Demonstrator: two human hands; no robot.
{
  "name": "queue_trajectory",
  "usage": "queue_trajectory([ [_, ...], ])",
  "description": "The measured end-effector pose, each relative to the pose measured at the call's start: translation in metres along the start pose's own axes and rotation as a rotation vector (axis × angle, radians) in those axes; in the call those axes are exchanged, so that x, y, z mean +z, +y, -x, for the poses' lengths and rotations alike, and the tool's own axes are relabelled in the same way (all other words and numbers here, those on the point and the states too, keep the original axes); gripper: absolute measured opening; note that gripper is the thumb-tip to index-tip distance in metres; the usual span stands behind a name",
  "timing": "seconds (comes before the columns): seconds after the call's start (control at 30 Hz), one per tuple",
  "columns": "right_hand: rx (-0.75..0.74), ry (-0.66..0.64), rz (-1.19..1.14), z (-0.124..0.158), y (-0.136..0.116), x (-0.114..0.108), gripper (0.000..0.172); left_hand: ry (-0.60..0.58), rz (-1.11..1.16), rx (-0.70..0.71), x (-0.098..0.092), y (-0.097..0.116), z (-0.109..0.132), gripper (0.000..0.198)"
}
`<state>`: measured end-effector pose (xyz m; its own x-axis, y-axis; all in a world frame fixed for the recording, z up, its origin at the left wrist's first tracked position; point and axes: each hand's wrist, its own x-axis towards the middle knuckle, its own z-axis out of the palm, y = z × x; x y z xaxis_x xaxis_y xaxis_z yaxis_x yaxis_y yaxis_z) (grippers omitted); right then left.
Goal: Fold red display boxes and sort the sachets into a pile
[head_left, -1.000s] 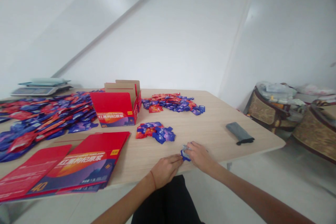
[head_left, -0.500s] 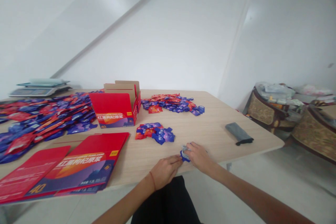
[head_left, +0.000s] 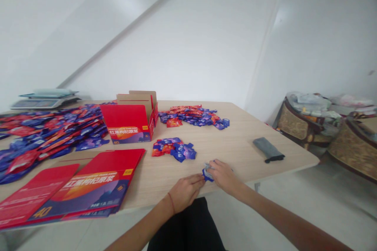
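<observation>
One blue sachet [head_left: 209,178], lying on the pale table [head_left: 229,137] near its front edge, one grey cloth [head_left: 207,167], bunched, resting over the sachet, the right hand [head_left: 220,173] partly hiding both.

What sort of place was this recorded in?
Probably a small packing room or workshop: flat red cartons, a big heap of sachets and what looks like a scale share one table.

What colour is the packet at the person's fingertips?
The visible part of the packet is blue; the head view shows it best.
</observation>
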<state>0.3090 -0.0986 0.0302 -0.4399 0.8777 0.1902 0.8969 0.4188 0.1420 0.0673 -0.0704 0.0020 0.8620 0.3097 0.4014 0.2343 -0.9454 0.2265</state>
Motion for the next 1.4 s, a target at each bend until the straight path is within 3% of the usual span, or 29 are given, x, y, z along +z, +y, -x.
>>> queue_trajectory([
  [0.37,0.064,-0.005,0.030,0.003,0.014,0.009,0.020,0.004,0.003,0.003,0.000,-0.001,0.000,0.043],
  [0.83,0.321,-0.078,0.000,0.003,0.057,0.014,0.030,-0.007,-0.037,-0.006,0.001,0.000,-0.001,0.039],
  [1.0,0.403,0.004,-0.143,0.004,0.076,0.027,0.029,0.002,-0.033,0.001,0.001,0.000,-0.001,0.039],
  [1.17,0.614,0.063,-0.318,0.010,0.124,0.040,0.025,0.009,-0.030,0.001,0.001,0.001,0.000,0.039],
  [1.27,0.618,0.104,-0.347,0.020,0.142,0.048,0.027,0.004,-0.029,-0.003,0.002,0.000,0.000,0.039],
  [1.4,0.543,0.175,-0.333,0.034,0.137,0.057,0.033,-0.005,-0.024,-0.010,0.002,-0.001,0.000,0.040],
])
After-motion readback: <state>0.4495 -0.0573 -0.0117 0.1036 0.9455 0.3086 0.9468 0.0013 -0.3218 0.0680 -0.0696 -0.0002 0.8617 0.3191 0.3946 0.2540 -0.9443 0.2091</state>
